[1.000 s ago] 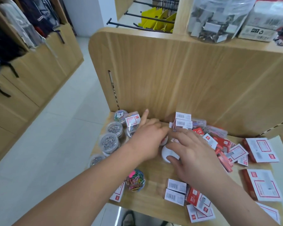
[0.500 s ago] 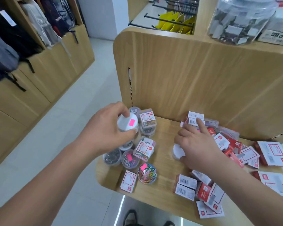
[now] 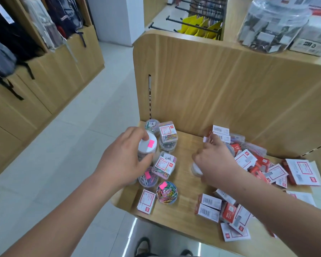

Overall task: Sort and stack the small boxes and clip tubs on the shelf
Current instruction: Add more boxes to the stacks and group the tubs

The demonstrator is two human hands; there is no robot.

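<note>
Clip tubs [image 3: 148, 179] are bunched at the left end of the shelf [image 3: 183, 145], while the small boxes [image 3: 258, 164] lie in a loose heap to the right. The left hand [image 3: 124, 160] grips a white-lidded tub [image 3: 146, 145] by its sides and holds it above that cluster. The right hand [image 3: 217, 160] is curled over a second white tub [image 3: 195, 168]; from where I stand I cannot tell whether it is holding it or only resting there.

The worry is the landing spot. Below the lifted tub the lids are round and crowded, and a square tub [image 3: 164, 166] leans tilted against its neighbours. If the tub is set down off-centre, it may tip and take the leaning one with it. A tub of coloured clips [image 3: 166, 191] and a flat box [image 3: 145, 201] sit close to the front edge, so a nudge from the left wrist could send either to the floor, and a popped lid would scatter clips. The right forearm crosses above the barcode boxes [image 3: 208, 206] near the front, and a careless sweep there could push them off.
</note>
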